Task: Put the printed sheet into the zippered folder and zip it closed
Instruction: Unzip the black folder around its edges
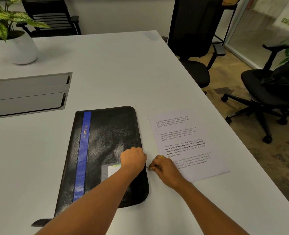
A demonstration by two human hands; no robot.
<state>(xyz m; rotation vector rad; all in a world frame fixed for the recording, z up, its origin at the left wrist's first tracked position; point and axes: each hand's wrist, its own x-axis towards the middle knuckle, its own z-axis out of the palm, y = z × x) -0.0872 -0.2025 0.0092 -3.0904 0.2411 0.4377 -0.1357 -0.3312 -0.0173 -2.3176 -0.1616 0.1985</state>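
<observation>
Zippered folder (106, 150) lay flat and closed in front of me, black with a blue stripe (83, 155) down its left part and a clear card pocket (110, 170) near its right edge. My left hand (133, 159) sat on that right edge, knuckles up and fingers curled under tight; whether they had hold of the edge itself I could not tell. My right hand (164, 167), just right of the folder, pinched the small metal zipper pull (148, 167) between thumb and fingertips, the other fingers curled in, a gold ring (162, 156) on one of them. The two hands were almost touching at the pull.

The printed sheet (188, 143) lay face up just right of the folder, apart from it and slightly turned, with my right hand over its near left corner.

Everything rested on a white table (123, 68). Left of the folder and a little beyond it a grey hatch (28, 94) was set into the top. Far beyond the folder to the left stood a leafy plant in a white pot (16, 48), with a black chair (52, 16) behind it. Off the table's edge, right of the folder, two black office chairs (272, 92) stood on a brownish floor. A dark strap end (42, 222) showed at the folder's near left corner, beside my left forearm, which crossed the folder's near half.
</observation>
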